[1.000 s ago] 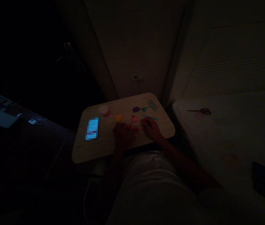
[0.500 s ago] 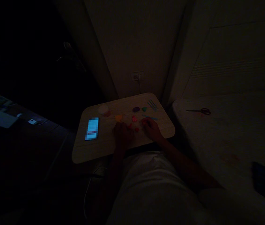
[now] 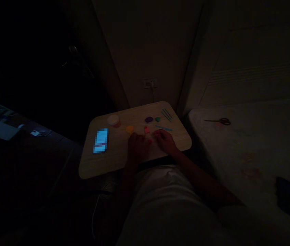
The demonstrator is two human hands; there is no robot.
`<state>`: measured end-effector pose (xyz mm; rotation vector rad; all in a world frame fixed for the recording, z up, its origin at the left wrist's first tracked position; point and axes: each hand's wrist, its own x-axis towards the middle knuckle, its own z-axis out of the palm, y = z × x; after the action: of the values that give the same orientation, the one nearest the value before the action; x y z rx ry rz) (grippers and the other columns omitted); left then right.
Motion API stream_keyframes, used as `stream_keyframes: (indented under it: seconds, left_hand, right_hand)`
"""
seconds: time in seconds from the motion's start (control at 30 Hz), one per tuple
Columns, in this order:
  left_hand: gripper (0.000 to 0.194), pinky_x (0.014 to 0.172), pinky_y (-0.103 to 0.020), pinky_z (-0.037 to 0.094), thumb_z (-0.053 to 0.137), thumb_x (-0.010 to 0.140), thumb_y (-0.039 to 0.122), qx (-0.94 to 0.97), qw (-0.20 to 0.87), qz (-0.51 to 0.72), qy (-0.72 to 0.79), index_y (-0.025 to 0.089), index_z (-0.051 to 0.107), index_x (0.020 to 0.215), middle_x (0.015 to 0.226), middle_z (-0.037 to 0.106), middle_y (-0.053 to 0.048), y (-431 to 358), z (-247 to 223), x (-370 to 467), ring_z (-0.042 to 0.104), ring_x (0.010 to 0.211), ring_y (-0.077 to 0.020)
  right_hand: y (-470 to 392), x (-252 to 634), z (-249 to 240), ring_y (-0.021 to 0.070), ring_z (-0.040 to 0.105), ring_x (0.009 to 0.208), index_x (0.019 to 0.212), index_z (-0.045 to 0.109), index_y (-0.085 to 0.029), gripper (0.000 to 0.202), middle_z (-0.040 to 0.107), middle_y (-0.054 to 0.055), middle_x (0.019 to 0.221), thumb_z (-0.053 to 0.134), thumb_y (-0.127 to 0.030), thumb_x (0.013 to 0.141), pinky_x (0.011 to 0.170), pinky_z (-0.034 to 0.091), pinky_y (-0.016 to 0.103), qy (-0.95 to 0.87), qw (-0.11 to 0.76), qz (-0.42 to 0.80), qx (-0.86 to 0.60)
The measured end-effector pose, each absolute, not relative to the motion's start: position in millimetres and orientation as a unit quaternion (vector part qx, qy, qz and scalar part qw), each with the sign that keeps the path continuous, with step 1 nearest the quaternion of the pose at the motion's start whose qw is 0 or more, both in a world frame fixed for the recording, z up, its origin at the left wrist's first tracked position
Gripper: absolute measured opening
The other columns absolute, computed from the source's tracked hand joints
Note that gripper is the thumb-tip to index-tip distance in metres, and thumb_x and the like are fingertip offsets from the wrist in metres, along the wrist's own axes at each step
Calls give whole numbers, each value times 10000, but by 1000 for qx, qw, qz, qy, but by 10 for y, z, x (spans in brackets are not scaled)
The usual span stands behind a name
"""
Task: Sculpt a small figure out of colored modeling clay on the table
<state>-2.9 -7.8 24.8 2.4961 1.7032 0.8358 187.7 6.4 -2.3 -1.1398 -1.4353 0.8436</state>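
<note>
In dim light, my left hand (image 3: 137,146) rests low over the small wooden table (image 3: 119,153), its fingers bent, and I cannot make out whether it holds anything. My right hand (image 3: 164,138) has its fingertips pinched together on something small and reddish. A pink-red lump (image 3: 147,130) lies just beyond and between the hands, and a small red piece (image 3: 149,141) sits beside my left hand. Ahead of my left fingers is a yellow-orange lump (image 3: 129,128). Past my right hand lies a blue stick (image 3: 163,128).
Farther back are a purple lump (image 3: 149,119), a green lump (image 3: 157,119) and thin sticks (image 3: 167,114). A lidded tub (image 3: 114,121) and a lit phone (image 3: 101,140) are at the left. Scissors (image 3: 220,121) lie on the pale surface at right.
My left hand has shifted slightly to the right, toward the small red piece. My right hand has stayed in nearly the same place, still pinched.
</note>
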Motion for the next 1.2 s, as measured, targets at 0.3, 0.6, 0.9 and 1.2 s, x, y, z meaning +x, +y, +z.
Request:
stream_keyframes:
  seconds: [0.3, 0.6, 0.9, 1.2]
  left_hand:
    - [213, 923, -421, 473, 551, 995, 361, 846, 6, 203, 494, 208, 699, 997, 999, 570, -113, -47, 205, -9, 569, 992, -277]
    - [272, 873, -399, 461, 479, 1043, 353, 840, -8, 230, 491, 202, 703, 1017, 985, 578, -108, -30, 172, -31, 560, 941, -260]
    - [282, 868, -403, 453, 444, 1049, 303, 839, 16, 237, 490, 196, 705, 1044, 965, 590, -105, -38, 239, -52, 565, 921, -259]
    - [291, 897, -406, 451, 443, 1050, 301, 845, 5, 235, 481, 184, 702, 1113, 988, 590, -111, -37, 216, -68, 567, 955, -261]
  right_hand:
    - [68, 1872, -43, 227, 703, 893, 918, 731, -214, 180, 780, 77, 961, 610, -339, 873, 854, 544, 371, -621, 520, 354, -468]
    - [52, 1866, -37, 228, 719, 924, 1029, 730, -209, 223, 791, 85, 1056, 666, -327, 850, 850, 553, 366, -617, 517, 354, -476]
    - [26, 1866, -12, 207, 697, 783, 896, 746, -215, 132, 783, 55, 876, 688, -320, 841, 733, 528, 326, -632, 487, 365, -481]
    - [43, 1868, -24, 213, 694, 815, 900, 752, -207, 136, 780, 69, 902, 671, -300, 843, 765, 525, 338, -644, 492, 352, -468]
